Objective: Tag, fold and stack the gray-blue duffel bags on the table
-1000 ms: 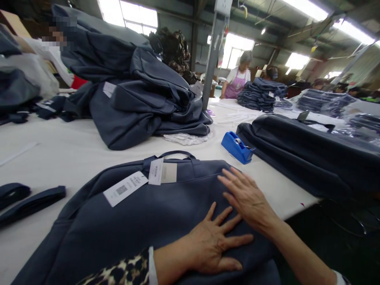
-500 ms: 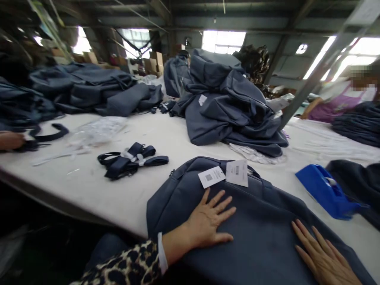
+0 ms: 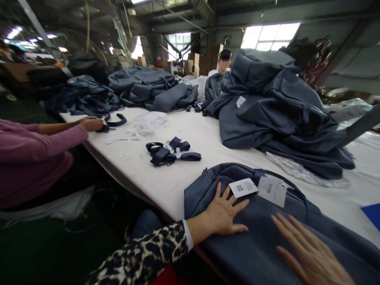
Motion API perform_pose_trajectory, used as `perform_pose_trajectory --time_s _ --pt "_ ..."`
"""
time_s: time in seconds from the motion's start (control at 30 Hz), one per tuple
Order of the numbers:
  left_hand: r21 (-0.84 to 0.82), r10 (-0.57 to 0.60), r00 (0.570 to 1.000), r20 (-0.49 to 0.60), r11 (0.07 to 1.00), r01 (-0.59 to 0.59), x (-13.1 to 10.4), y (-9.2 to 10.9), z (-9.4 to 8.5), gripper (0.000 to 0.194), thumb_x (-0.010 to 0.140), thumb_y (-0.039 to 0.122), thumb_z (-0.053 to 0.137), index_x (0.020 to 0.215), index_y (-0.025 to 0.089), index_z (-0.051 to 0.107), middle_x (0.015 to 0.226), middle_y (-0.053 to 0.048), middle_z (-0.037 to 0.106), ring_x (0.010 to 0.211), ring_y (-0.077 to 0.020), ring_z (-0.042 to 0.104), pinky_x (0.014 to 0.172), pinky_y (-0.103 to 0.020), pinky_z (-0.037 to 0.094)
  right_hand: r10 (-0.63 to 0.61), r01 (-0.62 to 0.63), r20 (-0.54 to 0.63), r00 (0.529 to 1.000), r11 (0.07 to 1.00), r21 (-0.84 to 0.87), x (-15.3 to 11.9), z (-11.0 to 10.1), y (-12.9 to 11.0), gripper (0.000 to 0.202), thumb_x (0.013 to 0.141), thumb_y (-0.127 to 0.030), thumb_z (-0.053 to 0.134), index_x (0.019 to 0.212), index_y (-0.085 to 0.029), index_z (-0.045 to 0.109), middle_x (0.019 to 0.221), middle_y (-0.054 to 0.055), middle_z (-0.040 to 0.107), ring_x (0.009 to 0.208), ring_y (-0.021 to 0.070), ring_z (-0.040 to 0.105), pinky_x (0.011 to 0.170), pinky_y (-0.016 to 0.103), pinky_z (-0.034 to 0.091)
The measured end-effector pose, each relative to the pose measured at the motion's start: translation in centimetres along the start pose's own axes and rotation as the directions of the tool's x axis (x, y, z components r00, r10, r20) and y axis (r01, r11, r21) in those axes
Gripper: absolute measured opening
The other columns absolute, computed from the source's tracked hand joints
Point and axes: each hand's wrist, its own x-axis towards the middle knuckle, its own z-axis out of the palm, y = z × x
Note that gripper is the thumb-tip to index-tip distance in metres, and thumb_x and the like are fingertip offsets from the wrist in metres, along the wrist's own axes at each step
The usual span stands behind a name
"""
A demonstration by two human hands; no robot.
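A dark blue bag (image 3: 255,241) lies flat along the near edge of the white table, its strap handle along the far side. Fingers spread, my left hand (image 3: 224,213) rests on the bag's left part, just below a white paper tag (image 3: 243,187). A second tag (image 3: 271,190) with a barcode lies beside the first. My right hand (image 3: 311,247) is over the bag's middle with its fingers stretched out; whether it presses on the fabric I cannot tell. Neither hand grips anything.
Bundled blue straps (image 3: 172,152) lie left of the bag, near crumpled clear plastic (image 3: 145,124). A heap of blue bags (image 3: 267,114) rises behind. At left, a co-worker's hands (image 3: 92,123) handle a dark strap. A blue object (image 3: 371,213) shows at the right edge.
The view has swung left, bringing the co-worker at left further into sight. My right hand has shifted left over the bag, nearer the tags. My left hand stays on the bag.
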Motion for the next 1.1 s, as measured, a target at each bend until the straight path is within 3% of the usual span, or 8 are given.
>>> perform_pose_trajectory --time_s 0.1,0.23,0.4,0.57,0.73,0.87,0.97,1.1 --pt "0.01 -0.002 1.0 0.017 1.0 0.002 0.4 -0.2 0.0 0.085 0.088 0.078 0.034 0.155 0.026 0.027 0.157 -0.014 0.033 0.147 -0.0443 0.017 0.112 -0.074 0.0 -0.117 0.118 0.02 0.993 0.992 -0.052 1.4 2.3 -4.7 0.066 0.098 -0.051 0.034 0.157 -0.037 0.01 0.157 0.0 0.034 0.142 0.0303 0.038 0.107 0.056 0.042" --pt "0.03 0.02 1.0 0.018 0.999 -0.021 -0.3 0.4 -0.8 0.075 0.092 0.069 0.04 0.153 0.026 0.029 0.156 -0.012 0.036 0.147 -0.0402 0.021 0.112 -0.073 0.003 -0.068 0.072 0.078 0.995 0.996 -0.055 1.3 2.5 -5.8 0.065 0.1 -0.051 0.031 0.158 -0.034 0.007 0.161 0.001 0.027 0.146 0.0279 0.028 0.114 0.056 0.033" --pt "-0.031 0.349 0.934 0.082 0.937 -0.347 -6.5 1.5 -1.7 0.061 0.099 0.058 0.036 0.151 0.026 0.033 0.157 -0.008 0.037 0.145 -0.0258 0.032 0.119 -0.057 0.019 -0.018 0.023 0.127 0.992 0.999 -0.036 1.3 1.4 -5.8 0.062 0.101 -0.052 0.029 0.157 -0.033 0.011 0.162 0.001 0.023 0.149 0.0246 0.02 0.119 0.052 0.025" --pt "0.136 0.368 0.93 0.013 0.921 -0.366 -11.5 0.9 -0.2 0.049 0.102 0.023 0.042 0.15 0.027 0.035 0.154 -0.005 0.043 0.144 -0.0208 0.034 0.121 -0.047 0.022 0.006 -0.005 0.098 0.995 1.0 -0.018 1.6 1.3 -6.4 0.06 0.1 -0.052 0.032 0.155 -0.03 0.025 0.161 0.002 0.028 0.149 0.0256 0.021 0.118 0.052 0.026" --pt "0.218 0.375 0.927 -0.028 0.907 -0.36 -11.2 0.8 0.2 0.045 0.1 0.017 0.042 0.144 0.03 0.045 0.145 -0.003 0.053 0.136 -0.02 0.045 0.118 -0.045 0.03 0.069 -0.07 0.041 0.997 0.997 0.032 1.1 -0.5 -8.0 0.052 0.099 -0.049 0.034 0.139 -0.024 0.054 0.15 0.011 0.047 0.137 0.0294 0.044 0.107 0.05 0.043" --pt "0.258 0.392 0.916 -0.081 0.896 -0.361 -10.5 1.6 -0.9 0.038 0.1 0.017 0.042 0.137 0.024 0.052 0.14 -0.006 0.058 0.128 -0.0207 0.053 0.111 -0.043 0.037 -0.049 0.046 0.079 0.996 0.998 0.037 -0.8 -2.1 -12.1 0.058 0.091 -0.051 0.049 0.144 -0.027 0.048 0.142 0.011 0.056 0.126 0.0307 0.056 0.097 0.047 0.052" --pt "0.281 0.406 0.905 -0.124 0.889 -0.361 -9.4 2.5 -2.5 0.031 0.102 0.02 0.04 0.127 0.02 0.058 0.134 -0.007 0.062 0.121 -0.02 0.057 0.104 -0.04 0.043 -0.071 0.071 0.004 0.997 0.989 -0.128 -2.1 -2.5 -14.3 0.063 0.082 -0.033 0.056 0.144 -0.023 0.048 0.141 0.016 0.055 0.123 0.0353 0.058 0.086 0.047 0.056" --pt "0.303 0.431 0.878 -0.208 0.882 -0.362 -6.9 4.0 -6.7 0.03 0.104 0.018 0.035 0.121 0.016 0.059 0.124 -0.007 0.067 0.114 -0.0181 0.06 0.104 -0.039 0.042 0.03 -0.041 -0.054 0.998 0.974 -0.222 -0.5 -6.0 -13.5 0.06 0.075 -0.013 0.047 0.133 -0.027 0.058 0.129 0.01 0.066 0.105 0.029 0.068 0.079 0.039 0.057"
